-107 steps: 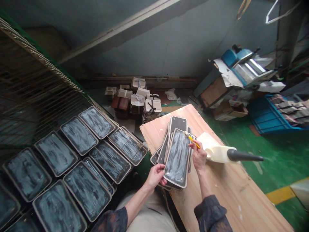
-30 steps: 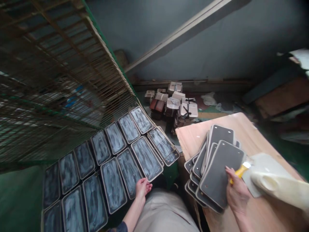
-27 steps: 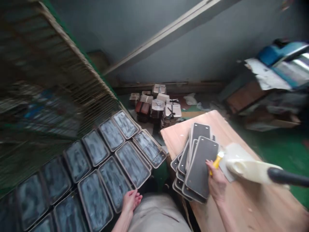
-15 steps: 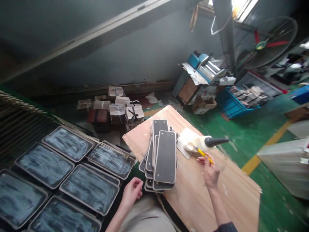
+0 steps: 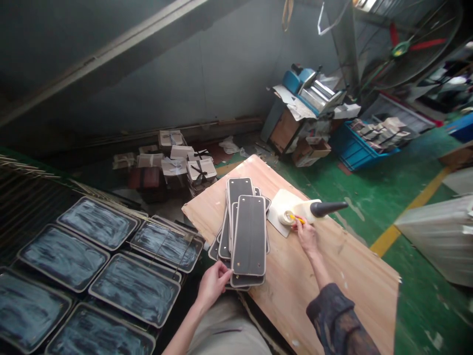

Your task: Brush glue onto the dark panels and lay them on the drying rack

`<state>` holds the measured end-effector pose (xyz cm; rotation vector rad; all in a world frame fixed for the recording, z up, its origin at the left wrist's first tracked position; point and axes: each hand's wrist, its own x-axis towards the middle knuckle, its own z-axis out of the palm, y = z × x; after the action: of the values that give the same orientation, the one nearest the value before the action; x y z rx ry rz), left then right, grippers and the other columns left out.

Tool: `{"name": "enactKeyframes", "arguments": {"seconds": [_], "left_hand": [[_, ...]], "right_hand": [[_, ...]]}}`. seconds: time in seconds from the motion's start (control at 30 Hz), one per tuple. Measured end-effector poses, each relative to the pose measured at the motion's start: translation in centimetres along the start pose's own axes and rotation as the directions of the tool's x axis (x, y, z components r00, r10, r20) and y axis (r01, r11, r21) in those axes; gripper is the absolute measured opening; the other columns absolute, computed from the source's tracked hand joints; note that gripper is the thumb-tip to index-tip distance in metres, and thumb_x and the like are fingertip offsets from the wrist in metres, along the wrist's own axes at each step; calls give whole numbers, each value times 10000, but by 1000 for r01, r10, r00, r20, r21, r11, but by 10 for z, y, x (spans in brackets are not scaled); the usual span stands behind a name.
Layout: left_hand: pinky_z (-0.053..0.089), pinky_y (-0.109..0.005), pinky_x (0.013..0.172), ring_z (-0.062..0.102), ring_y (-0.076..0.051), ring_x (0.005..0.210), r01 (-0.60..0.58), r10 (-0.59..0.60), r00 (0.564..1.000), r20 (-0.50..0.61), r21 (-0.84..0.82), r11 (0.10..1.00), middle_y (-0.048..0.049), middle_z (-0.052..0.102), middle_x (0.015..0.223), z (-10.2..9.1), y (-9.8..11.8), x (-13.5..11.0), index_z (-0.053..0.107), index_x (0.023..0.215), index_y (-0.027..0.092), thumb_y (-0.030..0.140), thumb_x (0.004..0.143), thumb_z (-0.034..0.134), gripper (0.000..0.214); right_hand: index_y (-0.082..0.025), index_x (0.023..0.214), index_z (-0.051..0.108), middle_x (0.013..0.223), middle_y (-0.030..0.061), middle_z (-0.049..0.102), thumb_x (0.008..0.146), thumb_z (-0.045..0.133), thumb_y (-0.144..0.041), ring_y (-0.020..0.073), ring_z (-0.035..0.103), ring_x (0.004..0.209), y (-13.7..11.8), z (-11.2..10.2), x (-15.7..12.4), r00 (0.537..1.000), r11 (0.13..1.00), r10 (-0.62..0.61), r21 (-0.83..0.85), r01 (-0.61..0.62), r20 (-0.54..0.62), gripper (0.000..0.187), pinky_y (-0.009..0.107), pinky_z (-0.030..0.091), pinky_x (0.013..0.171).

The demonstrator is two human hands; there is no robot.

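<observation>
A stack of dark rectangular panels with pale edges (image 5: pixel 247 231) lies on a wooden board (image 5: pixel 325 276). My left hand (image 5: pixel 213 283) reaches to the near end of the stack, fingers loosely apart and touching its lower edge. My right hand (image 5: pixel 306 232) is closed on a yellow-handled brush (image 5: pixel 296 219), whose tip is at the mouth of a cream jug with a black spout (image 5: pixel 314 211) lying on a pale sheet.
Several panels smeared with white (image 5: pixel 136 288) lie spread on a wire rack at the left. Bundled boxes (image 5: pixel 177 165) sit on the floor by the wall. A blue machine (image 5: pixel 310 91), a blue crate (image 5: pixel 356 148) and green floor lie to the right.
My left hand came back from the smeared panels on the rack to the stack's near edge. My right hand moved the brush off the stack to the jug's mouth.
</observation>
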<state>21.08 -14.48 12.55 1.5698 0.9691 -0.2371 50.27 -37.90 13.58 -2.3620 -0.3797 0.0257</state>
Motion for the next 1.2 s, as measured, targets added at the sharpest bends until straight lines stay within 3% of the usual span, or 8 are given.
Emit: {"name": "enactKeyframes", "arguments": {"seconds": [0.3, 0.53, 0.63, 0.77, 0.87, 1.0, 1.07, 1.2], "left_hand": [[310, -164, 311, 525, -106, 349, -23, 31, 996, 83, -89, 996, 41, 561, 484, 8, -6, 8, 516, 687, 191, 443, 757, 609, 279], [322, -167, 313, 516, -108, 349, -26, 34, 996, 84, -101, 995, 41, 550, 454, 11, -8, 11, 517, 673, 188, 400, 752, 618, 248], [319, -166, 317, 512, -106, 350, -26, 35, 996, 86, -112, 993, 36, 551, 445, 11, -7, 11, 522, 665, 184, 395, 753, 618, 248], [317, -164, 317, 519, -107, 354, -15, 30, 994, 106, -142, 990, 36, 547, 441, 10, -6, 10, 510, 655, 185, 422, 745, 626, 278], [318, -164, 315, 523, -109, 355, -20, 37, 993, 113, -151, 988, 35, 548, 445, 10, -5, 10, 505, 660, 186, 416, 745, 623, 273], [323, -168, 317, 526, -112, 359, -33, 49, 993, 105, -147, 989, 26, 558, 460, 11, -4, 9, 509, 662, 182, 409, 749, 615, 265], [324, -167, 319, 521, -109, 359, -32, 49, 992, 112, -153, 988, 29, 555, 461, 11, -4, 9, 504, 661, 183, 408, 748, 615, 266], [319, -164, 320, 514, -103, 360, -26, 44, 992, 117, -151, 988, 40, 534, 460, 11, -3, 9, 498, 662, 184, 390, 758, 595, 248]], "right_hand": [[-175, 1090, 617, 751, 62, 703, 927, 343, -531, 214, 668, 662, 4, -11, 2, 993, 996, -60, -55, 66, 100, 478, 319, 530, 613], [-262, 1078, 626, 1089, 44, 671, 906, 436, -485, 249, 638, 965, -13, -27, -24, 958, 975, -184, -86, 207, 219, 339, 361, 498, 808], [-251, 1109, 602, 1096, 55, 661, 926, 399, -481, 242, 635, 959, -19, -34, -37, 958, 972, -195, -89, 217, 209, 357, 357, 495, 804], [-225, 1120, 588, 967, 68, 686, 923, 415, -503, 224, 658, 847, -24, -39, -49, 985, 995, -99, -19, 103, 141, 382, 339, 515, 749], [-191, 1091, 570, 847, 65, 689, 908, 447, -514, 213, 671, 766, -27, -33, -50, 999, 980, 31, 197, -28, -8, 390, 350, 541, 736], [-164, 1044, 513, 781, 64, 683, 846, 565, -500, 215, 680, 675, -29, -13, -44, 959, 816, 240, 567, -114, -153, 393, 364, 572, 663], [-166, 1035, 488, 772, 61, 684, 808, 625, -474, 213, 681, 656, -27, 0, -40, 934, 753, 302, 649, -112, -189, 407, 366, 578, 650], [-183, 1014, 450, 747, 42, 676, 772, 662, -461, 213, 681, 625, -23, 24, -35, 892, 711, 377, 696, -105, -251, 425, 374, 587, 611]]}}
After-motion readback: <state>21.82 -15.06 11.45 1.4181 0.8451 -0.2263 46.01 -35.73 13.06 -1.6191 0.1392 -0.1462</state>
